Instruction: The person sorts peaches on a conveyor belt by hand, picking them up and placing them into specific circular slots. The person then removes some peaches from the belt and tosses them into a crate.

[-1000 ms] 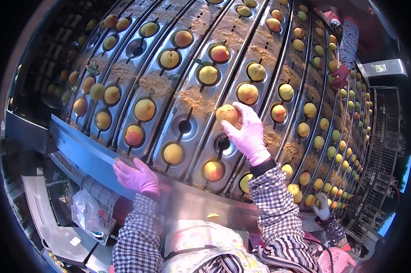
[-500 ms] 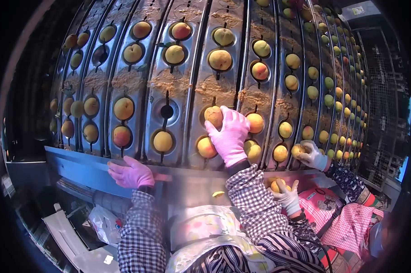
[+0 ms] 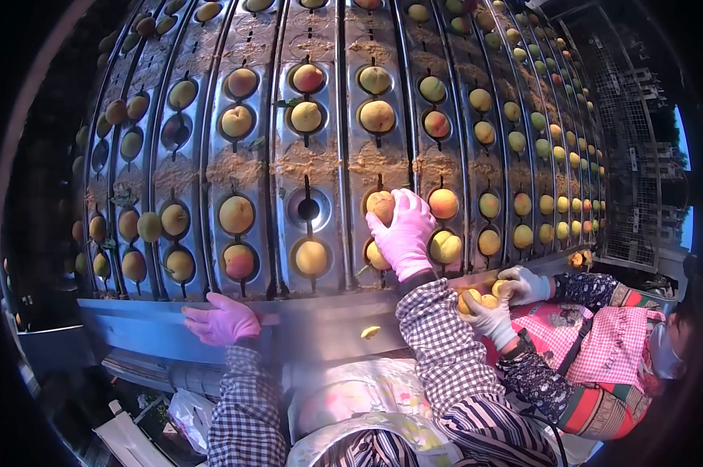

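Right hand (image 3: 405,236), pink-gloved: fingers curled, partly closed, thumb opposite, with hold of one yellow-orange fruit (image 3: 379,205). That fruit is at the upper cup of its metal strip; cannot tell whether it rests in the cup or is lifted clear. A second fruit (image 3: 375,255) lies just below it in the same strip, partly hidden by the glove.

Left hand (image 3: 223,321), same pink glove: fingers spread loosely, thumb up, holding nothing visible. It is over the metal ledge (image 3: 149,321) along the near edge of the strips; contact with the metal cannot be told. Nearest fruit, red-blushed (image 3: 238,261), sits in a cup above this hand.

Strip to the left of the held fruit: bare cup (image 3: 325,207) showing dark hole and slot, with a yellow fruit (image 3: 311,258) in the cup below. Tan, crumbly residue (image 3: 308,165) crosses the strips. Green leaf (image 3: 289,103) beside a fruit farther up. Yellow piece (image 3: 370,332) near the ledge, between the checked sleeves.

At right, a co-worker in white gloves (image 3: 491,317) gathers several yellow fruits (image 3: 472,300) between both hands. Clear plastic bag (image 3: 190,417), lower left.
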Motion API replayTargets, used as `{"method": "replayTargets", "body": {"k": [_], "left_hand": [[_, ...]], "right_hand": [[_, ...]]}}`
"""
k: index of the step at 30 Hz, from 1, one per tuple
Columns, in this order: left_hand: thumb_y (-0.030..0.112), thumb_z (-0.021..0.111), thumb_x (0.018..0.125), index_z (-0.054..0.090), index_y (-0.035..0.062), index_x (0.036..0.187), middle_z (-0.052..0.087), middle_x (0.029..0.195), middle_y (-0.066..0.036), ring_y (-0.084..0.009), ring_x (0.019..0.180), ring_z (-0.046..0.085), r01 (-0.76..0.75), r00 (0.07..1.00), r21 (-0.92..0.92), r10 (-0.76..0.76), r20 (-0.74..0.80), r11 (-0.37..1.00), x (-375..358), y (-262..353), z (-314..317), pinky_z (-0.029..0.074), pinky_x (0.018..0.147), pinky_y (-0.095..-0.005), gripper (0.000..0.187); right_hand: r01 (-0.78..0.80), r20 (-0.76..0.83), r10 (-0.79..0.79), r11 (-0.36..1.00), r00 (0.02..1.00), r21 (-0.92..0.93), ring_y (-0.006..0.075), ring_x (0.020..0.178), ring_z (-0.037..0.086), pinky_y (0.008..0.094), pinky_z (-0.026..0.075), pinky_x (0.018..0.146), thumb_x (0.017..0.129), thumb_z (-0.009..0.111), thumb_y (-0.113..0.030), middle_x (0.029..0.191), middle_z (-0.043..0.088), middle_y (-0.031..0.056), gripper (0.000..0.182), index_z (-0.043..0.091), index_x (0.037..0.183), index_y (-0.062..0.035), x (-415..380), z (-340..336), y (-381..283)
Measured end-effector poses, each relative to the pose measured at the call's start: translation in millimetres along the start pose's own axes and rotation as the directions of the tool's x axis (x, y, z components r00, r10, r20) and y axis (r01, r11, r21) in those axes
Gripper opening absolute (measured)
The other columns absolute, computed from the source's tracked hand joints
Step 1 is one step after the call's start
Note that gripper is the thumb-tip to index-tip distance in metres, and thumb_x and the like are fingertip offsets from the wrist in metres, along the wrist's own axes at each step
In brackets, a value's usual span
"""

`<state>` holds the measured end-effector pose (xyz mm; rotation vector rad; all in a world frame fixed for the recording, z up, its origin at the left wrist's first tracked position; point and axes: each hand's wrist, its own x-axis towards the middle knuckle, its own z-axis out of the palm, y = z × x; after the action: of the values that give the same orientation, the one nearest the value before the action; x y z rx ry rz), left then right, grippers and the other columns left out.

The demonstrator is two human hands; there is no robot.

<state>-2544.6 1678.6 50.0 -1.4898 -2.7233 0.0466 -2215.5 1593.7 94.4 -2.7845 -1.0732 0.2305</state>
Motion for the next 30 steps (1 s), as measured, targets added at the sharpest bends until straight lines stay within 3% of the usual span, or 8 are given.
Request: {"method": "replayTargets", "body": {"k": [5, 9, 10, 13, 17, 21, 25, 30], "left_hand": [[0.06, 0.039, 0.103, 0.023, 0.0053, 0.161, 0.028, 0.162, -0.026, -0.0374, 0.15, 0.029, 0.021, 0.993, -0.091, -0.01, 0.119, 0.996, 24, -16, -6, 0.024, 0.121, -0.0497, 0.081], [0.042, 0.047, 0.105, 0.033, 0.0029, 0.156, 0.031, 0.16, -0.028, -0.0412, 0.148, 0.031, -0.124, 0.973, -0.255, 0.168, 0.158, 0.959, 58, -49, -7, 0.026, 0.12, -0.0503, 0.066], [0.015, 0.062, 0.093, 0.048, -0.0076, 0.14, 0.046, 0.146, -0.03, -0.0456, 0.132, 0.049, -0.251, 0.968, -0.283, 0.245, -0.057, 0.926, 62, -53, -7, 0.038, 0.113, -0.0497, 0.054], [0.014, 0.061, 0.094, 0.048, -0.0072, 0.14, 0.047, 0.145, -0.031, -0.045, 0.132, 0.049, -0.345, 0.936, -0.247, 0.312, -0.161, 0.906, 97, -82, 7, 0.038, 0.112, -0.0513, 0.053], [0.027, 0.057, 0.101, 0.046, -0.0026, 0.144, 0.051, 0.146, -0.023, -0.039, 0.136, 0.048, -0.128, 0.976, -0.098, 0.107, -0.191, 0.987, 139, -73, 16, 0.039, 0.112, -0.0492, 0.054], [0.033, 0.054, 0.102, 0.044, -0.0004, 0.147, 0.05, 0.149, -0.021, -0.0364, 0.139, 0.046, -0.088, 0.983, -0.081, 0.073, -0.171, 0.993, 146, -70, 19, 0.037, 0.113, -0.0485, 0.056], [0.039, 0.046, 0.106, 0.039, -0.0009, 0.151, 0.046, 0.152, -0.023, -0.0378, 0.141, 0.043, -0.073, 0.992, -0.061, 0.066, -0.109, 0.995, 143, -69, 14, 0.034, 0.116, -0.0484, 0.061], [0.026, 0.051, 0.103, 0.035, 0.0, 0.153, 0.043, 0.153, -0.023, -0.0389, 0.142, 0.041, -0.084, 0.992, -0.083, 0.075, -0.105, 0.993, 143, -74, 18, 0.032, 0.117, -0.0502, 0.058]], "right_hand": [[-0.036, -0.055, 0.035, 0.999, 0.998, -0.026, 0.0294, 0.134, 0.047, 0.05, 0.036, 0.111, 0.077, 0.081, -0.047, 0.141, 0.055, 0.0077, 0.072, 0.057, 0.136, -0.0124, 0, -12, -24], [0.032, -0.019, -0.032, 0.999, 0.999, 0.035, 0.0283, 0.132, 0.049, 0.0476, 0.037, 0.111, 0.081, 0.078, -0.042, 0.136, 0.06, 0.0072, 0.061, 0.062, 0.13, -0.0112, 26, -23, -63], [0.043, 0.011, -0.043, 0.997, 0.999, 0.064, 0.0285, 0.13, 0.051, 0.0467, 0.038, 0.11, 0.083, 0.077, -0.04, 0.133, 0.063, 0.0081, 0.057, 0.063, 0.129, -0.0107, 37, -25, -73], [0.068, 0.06, -0.074, 0.993, 0.995, 0.097, 0.0297, 0.128, 0.053, 0.0461, 0.04, 0.109, 0.086, 0.074, -0.04, 0.13, 0.064, 0.0094, 0.054, 0.063, 0.129, -0.0098, 71, -21, -109], [0.0, 0.169, -0.042, 0.972, 0.985, 0.237, 0.0328, 0.128, 0.055, 0.0452, 0.044, 0.109, 0.093, 0.07, -0.04, 0.133, 0.059, 0.0131, 0.054, 0.058, 0.136, -0.0088, 125, 5, -146], [-0.003, 0.175, -0.021, 0.991, 0.984, 0.136, 0.0347, 0.124, 0.058, 0.0451, 0.048, 0.104, 0.093, 0.07, -0.036, 0.132, 0.058, 0.0143, 0.057, 0.052, 0.141, -0.0112, 166, 25, -163], [0.352, 0.204, -0.324, 0.929, 0.924, -0.118, 0.0299, 0.119, 0.058, 0.0447, 0.049, 0.1, 0.082, 0.077, -0.029, 0.13, 0.057, 0.0094, 0.062, 0.054, 0.138, -0.0139, 171, 22, -162], [0.469, 0.196, -0.45, 0.881, 0.871, -0.065, 0.031, 0.116, 0.059, 0.0462, 0.048, 0.098, 0.08, 0.078, -0.033, 0.13, 0.059, 0.0102, 0.064, 0.056, 0.136, -0.0121, 183, 21, -148]]}}
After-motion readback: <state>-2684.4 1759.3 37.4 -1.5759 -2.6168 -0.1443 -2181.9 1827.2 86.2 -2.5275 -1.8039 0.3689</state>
